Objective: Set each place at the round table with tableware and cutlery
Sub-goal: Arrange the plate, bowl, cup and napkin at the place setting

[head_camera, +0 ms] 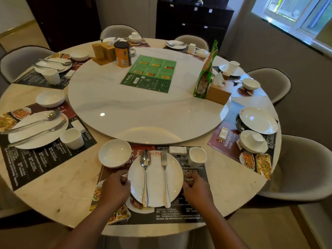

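Both spoon (145, 178) and fork (165, 180) on plate (156, 187) point away.

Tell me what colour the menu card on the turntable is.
The menu card is green; head view shows it.

The left hand (115, 186) and right hand (197, 188) are bare, as are both forearms up to the frame's lower edge.

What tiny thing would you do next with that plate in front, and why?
Probably let go of the plate. The left hand and right hand grip its rim, yet it already sits on the mat with spoon and fork laid straight, bowl and cup beside it.
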`<state>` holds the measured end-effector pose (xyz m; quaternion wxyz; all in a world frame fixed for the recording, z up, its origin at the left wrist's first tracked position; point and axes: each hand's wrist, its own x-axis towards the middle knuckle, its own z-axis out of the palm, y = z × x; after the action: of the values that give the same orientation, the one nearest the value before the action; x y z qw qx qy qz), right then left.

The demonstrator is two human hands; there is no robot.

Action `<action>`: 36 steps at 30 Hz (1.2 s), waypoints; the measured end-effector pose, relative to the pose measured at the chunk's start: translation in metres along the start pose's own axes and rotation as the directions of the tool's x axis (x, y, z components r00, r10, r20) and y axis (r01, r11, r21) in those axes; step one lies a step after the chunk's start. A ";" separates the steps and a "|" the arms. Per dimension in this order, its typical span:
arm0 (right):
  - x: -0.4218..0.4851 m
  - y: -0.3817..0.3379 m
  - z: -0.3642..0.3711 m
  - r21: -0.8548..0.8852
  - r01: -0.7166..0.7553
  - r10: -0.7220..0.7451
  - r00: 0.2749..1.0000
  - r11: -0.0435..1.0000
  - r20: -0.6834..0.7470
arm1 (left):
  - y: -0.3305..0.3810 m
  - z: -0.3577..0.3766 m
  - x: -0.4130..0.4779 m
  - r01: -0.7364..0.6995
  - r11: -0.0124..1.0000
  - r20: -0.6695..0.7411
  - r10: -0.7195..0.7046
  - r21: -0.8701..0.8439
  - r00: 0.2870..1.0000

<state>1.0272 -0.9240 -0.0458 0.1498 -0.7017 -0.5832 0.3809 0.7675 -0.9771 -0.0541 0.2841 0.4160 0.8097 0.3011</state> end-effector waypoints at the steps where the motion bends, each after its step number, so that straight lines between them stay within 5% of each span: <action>1: -0.007 0.002 -0.004 -0.009 -0.005 0.005 1.000 1.000 0.022 | 0.001 0.000 -0.004 -0.004 1.000 -0.001 0.004 0.011 1.000; 7: -0.059 0.032 -0.051 -0.233 0.058 -0.020 0.987 0.971 0.162 | 0.028 0.007 -0.033 -0.153 0.982 -0.049 0.159 0.116 0.986; 12: -0.078 0.060 -0.101 -0.442 0.009 0.029 0.997 0.897 0.078 | 0.054 0.019 -0.053 -0.246 0.967 0.034 0.244 0.072 0.969; 21: -0.037 0.102 -0.165 -0.401 0.054 -0.022 0.996 0.914 0.083 | 0.103 0.069 -0.082 -0.313 0.948 0.066 0.309 0.057 0.949; 29: 0.048 0.123 -0.209 -0.318 0.394 -0.298 0.902 0.862 0.312 | 0.168 0.159 -0.107 -0.218 0.973 0.035 0.215 0.081 0.976; 36: 0.109 0.080 -0.292 -0.301 0.539 -0.481 0.841 0.787 0.248 | 0.235 0.221 -0.115 -0.176 0.982 -0.007 0.177 0.073 0.984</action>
<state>1.2935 -0.7761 0.0571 0.0702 -0.5002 -0.8207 0.2672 1.0992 -0.9073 -0.0050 0.2359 0.4941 0.7817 0.2986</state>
